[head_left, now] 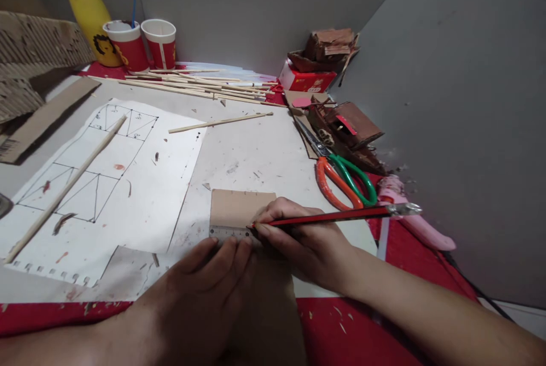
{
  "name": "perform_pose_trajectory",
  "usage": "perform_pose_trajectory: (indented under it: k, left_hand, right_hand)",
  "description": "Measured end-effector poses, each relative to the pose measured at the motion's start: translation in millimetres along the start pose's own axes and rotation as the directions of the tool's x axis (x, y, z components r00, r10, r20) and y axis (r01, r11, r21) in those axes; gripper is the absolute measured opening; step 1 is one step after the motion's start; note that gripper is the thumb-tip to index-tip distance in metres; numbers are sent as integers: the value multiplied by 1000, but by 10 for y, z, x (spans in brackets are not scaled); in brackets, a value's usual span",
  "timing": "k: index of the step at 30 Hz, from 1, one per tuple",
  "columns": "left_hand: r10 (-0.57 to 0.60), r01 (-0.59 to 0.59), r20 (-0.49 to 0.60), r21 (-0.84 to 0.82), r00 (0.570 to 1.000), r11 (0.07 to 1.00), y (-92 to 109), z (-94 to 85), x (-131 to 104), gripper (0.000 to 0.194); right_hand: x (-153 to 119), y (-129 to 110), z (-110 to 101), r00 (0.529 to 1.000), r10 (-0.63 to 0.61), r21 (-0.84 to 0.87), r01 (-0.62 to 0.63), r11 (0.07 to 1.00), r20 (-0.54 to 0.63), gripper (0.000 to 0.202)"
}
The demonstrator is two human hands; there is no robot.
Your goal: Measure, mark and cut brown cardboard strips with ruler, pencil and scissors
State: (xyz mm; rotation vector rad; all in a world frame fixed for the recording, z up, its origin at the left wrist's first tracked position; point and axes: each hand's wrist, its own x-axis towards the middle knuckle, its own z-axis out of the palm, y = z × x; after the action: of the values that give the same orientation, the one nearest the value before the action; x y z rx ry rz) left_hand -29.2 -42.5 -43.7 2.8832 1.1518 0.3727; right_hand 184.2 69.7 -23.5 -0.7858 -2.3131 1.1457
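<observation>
Under my left hand (200,292) a clear ruler (228,233) lies across a brown cardboard piece (241,206). The fingers of that hand lie flat and press on the ruler's near edge. My right hand (313,241) pinches a red and black pencil (336,216) near its tip, which touches the cardboard at the ruler's edge. The pencil's far end points right. More cardboard extends below, partly hidden by my hands.
A drawn paper sheet (140,184) with a wooden stick (70,184) lies left. Scissors (341,184), a pink glue gun (420,226) and cardboard models (350,121) are at right. Behind are thin sticks (205,86), two cups (160,47) and a yellow bottle (91,24).
</observation>
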Motion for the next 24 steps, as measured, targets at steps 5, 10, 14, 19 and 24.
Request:
perform_pose_trajectory:
  k: [5,10,14,19,24]
  left_hand:
    - [12,-9,-59,46,998,999,-17,-21,20,69]
    - [21,-19,-54,50,998,999,-15,-24,22,68]
    - [13,-13,-35,21,999,1000,-1,6,-2,69]
    - [0,-1,-19,-17,1000,1000,-1,34,-20,75]
    - [6,-6,-57,-2,998,1000,-5,30,3,72]
  right_hand:
    - [29,-7,-5,999,-26,23,27,999,-39,12]
    - [19,4,-20,999,-16,49,17,999,-28,11]
    - [19,3,-11,998,-52,27,53,998,-24,12]
    - [26,13,9,996,-34,36,37,999,-85,10]
    - [15,16,-2,997,-60,60,64,996,-53,9]
